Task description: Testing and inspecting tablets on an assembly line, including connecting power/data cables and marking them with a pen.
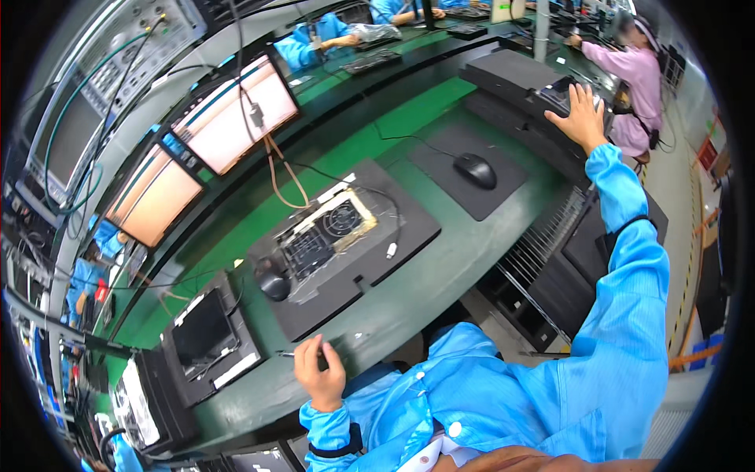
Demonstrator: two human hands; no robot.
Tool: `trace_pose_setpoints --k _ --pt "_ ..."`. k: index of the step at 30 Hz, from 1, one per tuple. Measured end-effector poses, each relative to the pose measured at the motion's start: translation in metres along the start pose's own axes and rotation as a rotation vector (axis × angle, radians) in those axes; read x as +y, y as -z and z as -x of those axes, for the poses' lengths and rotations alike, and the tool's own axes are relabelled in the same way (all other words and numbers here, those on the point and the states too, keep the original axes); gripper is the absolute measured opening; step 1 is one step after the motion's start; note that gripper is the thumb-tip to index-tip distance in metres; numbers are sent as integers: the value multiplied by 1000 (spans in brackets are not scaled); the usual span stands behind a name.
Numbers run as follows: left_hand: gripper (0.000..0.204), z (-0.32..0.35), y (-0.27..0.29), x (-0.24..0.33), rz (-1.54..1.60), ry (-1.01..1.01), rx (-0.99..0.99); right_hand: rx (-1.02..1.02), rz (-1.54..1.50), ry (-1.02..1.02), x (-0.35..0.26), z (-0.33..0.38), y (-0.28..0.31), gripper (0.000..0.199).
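Observation:
My right hand (583,118) reaches out to the far right with its fingers spread. It is over or against a dark, flat device (557,94) on a stack of black foam trays (511,72); whether it touches the device is hard to tell. My left hand (321,376) is near the bench's front edge, fingers curled. A slim, dark, pen-like tool (285,353) sticks out from its fingers. In front of me, a black foam pad (393,228) carries an opened device with circuit parts (326,228) and a short black cable.
A black mouse (475,171) sits on a dark mat. Another mouse (272,281) rests against the pad's left side. To the left lies a foam tray with a black panel (206,330). Two lit screens (236,114) stand behind. A person in pink (633,86) is at the far right.

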State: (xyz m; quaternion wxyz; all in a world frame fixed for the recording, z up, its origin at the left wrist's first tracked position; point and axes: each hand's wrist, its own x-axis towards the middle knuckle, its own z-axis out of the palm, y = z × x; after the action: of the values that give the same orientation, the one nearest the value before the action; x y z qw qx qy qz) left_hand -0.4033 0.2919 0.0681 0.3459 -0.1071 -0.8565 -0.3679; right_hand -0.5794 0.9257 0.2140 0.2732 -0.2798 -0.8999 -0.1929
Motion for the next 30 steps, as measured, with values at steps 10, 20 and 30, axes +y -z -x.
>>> trace_pose_setpoints --k 10,20,30 --pt "23 -4 5 18 -11 -23 35 42 -263 319 30 -8 -14 42" --pt "96 -51 6 105 1390 501 -530 749 -889 1052 -83 105 152 42" --pt "20 -4 49 50 1456 1002 397 -108 -957 1194 -245 205 120 34"
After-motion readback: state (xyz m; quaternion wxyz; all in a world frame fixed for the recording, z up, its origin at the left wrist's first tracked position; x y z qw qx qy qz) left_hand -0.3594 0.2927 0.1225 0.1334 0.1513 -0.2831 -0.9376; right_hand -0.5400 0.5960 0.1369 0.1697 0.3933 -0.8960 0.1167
